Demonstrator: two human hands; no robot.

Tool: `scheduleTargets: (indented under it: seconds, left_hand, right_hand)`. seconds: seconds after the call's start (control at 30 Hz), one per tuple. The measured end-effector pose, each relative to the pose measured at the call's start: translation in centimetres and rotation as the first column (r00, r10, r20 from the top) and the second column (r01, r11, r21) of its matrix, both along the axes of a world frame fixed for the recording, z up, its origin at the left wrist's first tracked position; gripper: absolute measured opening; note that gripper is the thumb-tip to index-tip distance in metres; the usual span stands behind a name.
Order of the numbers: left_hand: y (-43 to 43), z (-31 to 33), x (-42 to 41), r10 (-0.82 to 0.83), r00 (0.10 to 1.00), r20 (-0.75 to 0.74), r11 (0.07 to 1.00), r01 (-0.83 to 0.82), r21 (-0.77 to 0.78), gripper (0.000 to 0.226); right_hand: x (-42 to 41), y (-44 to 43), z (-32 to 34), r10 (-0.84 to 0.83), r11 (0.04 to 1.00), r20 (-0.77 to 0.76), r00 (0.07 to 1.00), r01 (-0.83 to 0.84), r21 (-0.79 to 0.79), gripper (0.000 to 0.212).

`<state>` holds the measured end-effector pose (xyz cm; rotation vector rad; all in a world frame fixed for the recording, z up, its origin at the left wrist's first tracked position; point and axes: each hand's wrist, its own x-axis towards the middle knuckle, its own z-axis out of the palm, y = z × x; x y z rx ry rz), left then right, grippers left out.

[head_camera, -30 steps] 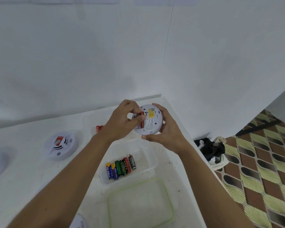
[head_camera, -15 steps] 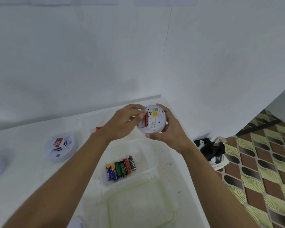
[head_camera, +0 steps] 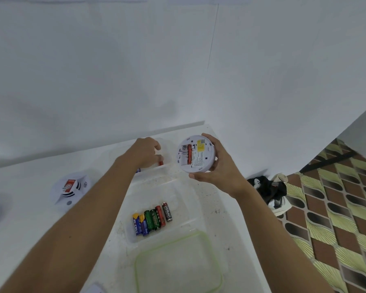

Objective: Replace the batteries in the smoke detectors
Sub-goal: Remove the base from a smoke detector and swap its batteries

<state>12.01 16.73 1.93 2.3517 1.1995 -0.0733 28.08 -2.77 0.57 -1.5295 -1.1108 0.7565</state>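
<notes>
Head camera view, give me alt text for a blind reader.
A right hand holds a round white smoke detector, back showing, one red battery inside. The left hand reaches beyond a tray of loose batteries.

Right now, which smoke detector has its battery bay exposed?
The held detector, in the right hand, back toward the camera, red battery showing in its bay. The tabletop detector lies face up.

"EVEREADY" on black battery (head_camera: 167,212), "PKCELL" on blue battery (head_camera: 136,226)
</notes>
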Motion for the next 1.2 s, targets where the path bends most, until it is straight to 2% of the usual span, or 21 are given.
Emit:
scheduleTargets:
  seconds: [0.07,0.23,0.33,0.47,0.53,0.63,0.73,0.8,0.97,1.13,1.2]
  left_hand:
    - [-0.2,-0.1,0.5,0.015,1.0,-0.02,1.0,-0.015,0.008,0.044]
    - [-0.8,-0.2,1.1,-0.027,0.997,-0.077,0.998,0.031,0.054,0.02]
    - [-0.8,0.0,0.9,0.025,0.999,-0.028,1.0,-0.025,0.019,0.013]
    - [-0.9,0.4,0.3,0.125,0.981,0.146,0.991,-0.118,-0.055,0.023]
    - [-1.5,1.0,0.0,0.181,0.929,0.324,0.983,-0.161,-0.087,0.02]
    - [-3.3,2.4,-0.4,0.251,0.758,0.602,0.968,-0.211,-0.138,0.016]
    - [-5.6,3.6,-0.6,0.272,0.622,0.735,0.962,-0.207,-0.181,0.015]
    - [-6.8,3.9,-0.6,0.255,0.593,0.764,0.967,-0.166,-0.194,0.016]
    - [-8.7,2.9,-0.8,0.103,0.625,0.774,0.991,-0.134,-0.023,0.019]
    - [-10.4,1.4,-1.2,-0.182,0.521,0.834,0.956,-0.104,0.274,0.018]
    - [-11.0,0.9,-1.5,-0.262,0.505,0.823,0.927,-0.105,0.36,0.016]
  right_hand:
    - [0.0,0.0,0.1,-0.001,1.0,0.005,1.0,0.001,0.005,0.097]
    - [-0.1,-0.2,0.1,0.0,1.0,-0.009,1.0,0.001,0.022,0.097]
    - [-0.2,-0.4,0.1,0.001,1.0,-0.01,1.0,-0.001,0.022,0.097]
    - [-0.4,-0.8,0.1,0.003,1.0,-0.014,1.0,-0.003,0.021,0.097]
    - [-0.6,-1.0,0.1,0.005,1.0,-0.016,1.0,-0.005,0.022,0.097]
    - [-0.8,-1.3,0.2,0.012,0.999,-0.021,1.0,-0.011,0.032,0.097]
    - [-1.0,-1.5,0.3,0.021,0.999,-0.021,1.0,-0.02,0.039,0.097]
    - [-1.1,-1.6,0.4,0.027,0.998,-0.023,0.999,-0.025,0.049,0.097]
    - [-1.2,-2.1,0.6,0.04,0.996,-0.051,0.998,-0.036,0.077,0.097]
    - [-1.4,-2.9,0.6,0.053,0.996,-0.1,0.994,-0.046,0.076,0.095]
    - [-1.3,-3.2,0.6,0.058,0.996,-0.108,0.992,-0.05,0.073,0.095]
